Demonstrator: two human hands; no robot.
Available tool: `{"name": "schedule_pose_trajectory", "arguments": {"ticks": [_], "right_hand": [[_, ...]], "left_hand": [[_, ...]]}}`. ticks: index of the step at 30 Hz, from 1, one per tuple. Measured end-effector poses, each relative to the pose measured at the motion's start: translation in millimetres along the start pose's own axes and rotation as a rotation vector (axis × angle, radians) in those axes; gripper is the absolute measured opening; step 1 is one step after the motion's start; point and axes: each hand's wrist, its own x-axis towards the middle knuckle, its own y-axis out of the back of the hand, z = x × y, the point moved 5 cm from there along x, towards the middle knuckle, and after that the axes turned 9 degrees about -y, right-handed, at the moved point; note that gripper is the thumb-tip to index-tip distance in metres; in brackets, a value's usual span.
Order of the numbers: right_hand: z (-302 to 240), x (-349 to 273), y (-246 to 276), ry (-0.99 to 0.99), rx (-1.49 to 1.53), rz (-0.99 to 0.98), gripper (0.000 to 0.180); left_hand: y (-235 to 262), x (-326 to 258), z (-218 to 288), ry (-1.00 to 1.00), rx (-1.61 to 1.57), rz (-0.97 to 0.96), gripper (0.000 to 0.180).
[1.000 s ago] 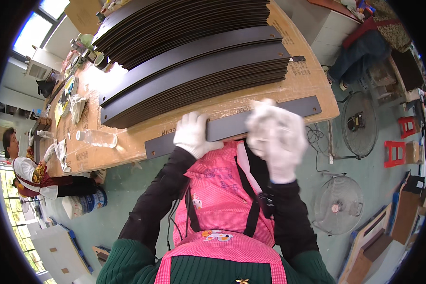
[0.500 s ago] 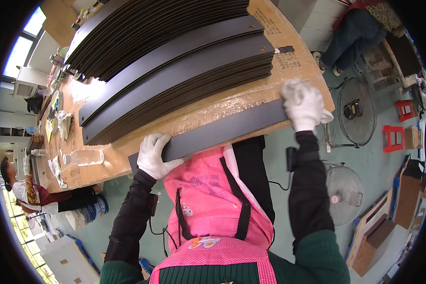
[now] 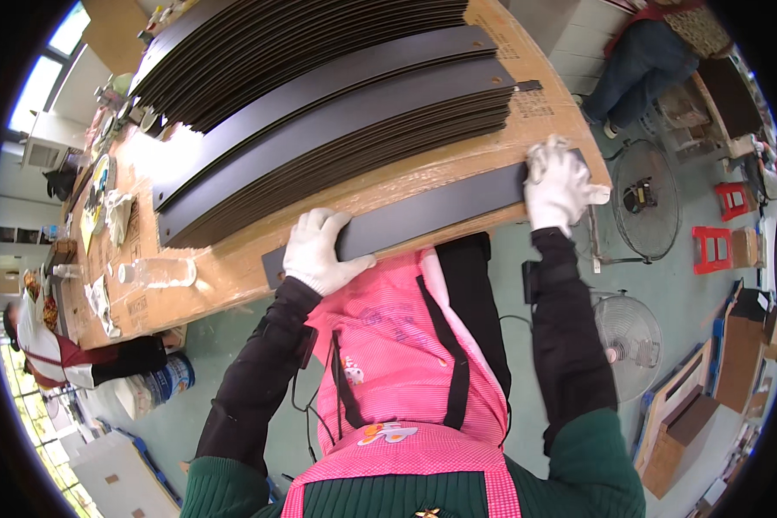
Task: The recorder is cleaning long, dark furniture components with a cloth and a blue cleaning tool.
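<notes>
Our right hand (image 3: 558,184) has moved from mid-length to the right end of the dark strip (image 3: 440,207); its grip we cannot tell; our left hand (image 3: 318,252), thumb wide, rests opposite; the strip, spanned now, lies between them on the bench (image 3: 233,276).

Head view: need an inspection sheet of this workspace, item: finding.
Surface: table covered in brown cardboard.
Job's things: one dark board along the near edge; more boards stacked beyond it.
Clutter: clear bottle lying on its side, white cloth or glove, both at left.
Hands: both white-gloved; left hand spread near the board's left end, right hand over its right end, unclear whether it holds anything.
Cables: dark cable hanging by the left forearm.
Surroundings: two fans, red stools, co-worker at left.
</notes>
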Motion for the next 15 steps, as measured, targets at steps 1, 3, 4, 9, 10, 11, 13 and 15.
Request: {"name": "schedule_pose_trajectory", "arguments": {"ticks": [1, 3, 4, 9, 10, 11, 13, 15], "right_hand": [[-34, -29, 1, 0.043, 0.019, -0.038, 0.034], [-113, -94, 14, 0.194, 0.094, -0.167, 0.039], [-145, -124, 25, 0.282, 0.132, -0.23, 0.042], [-212, -200, 48, 0.718, 0.313, -0.289, 0.054], [-200, -179, 38, 0.744, 0.285, -0.478, 0.041], [-182, -168, 25, 0.724, 0.152, -0.383, 0.025], [-124, -102, 23, 0.641, 0.267, -0.173, 0.016], [9, -34, -31, 0.412, -0.106, -0.033, 0.046]], "left_hand": [[2, -1, -2, 0.003, 0.008, 0.0, 0.073], [9, -8, -1, 0.016, 0.017, 0.019, 0.074], [10, -5, -2, -0.002, 0.004, 0.049, 0.074], [6, -30, -35, -0.053, 0.147, 0.102, 0.084], [22, -36, -34, -0.062, 0.079, 0.075, 0.087], [42, -59, -40, -0.035, 0.042, 0.042, 0.089], [64, -102, -78, 0.06, 0.098, 0.039, 0.099], [63, -94, -97, -0.049, 0.079, 0.116, 0.105]]}}
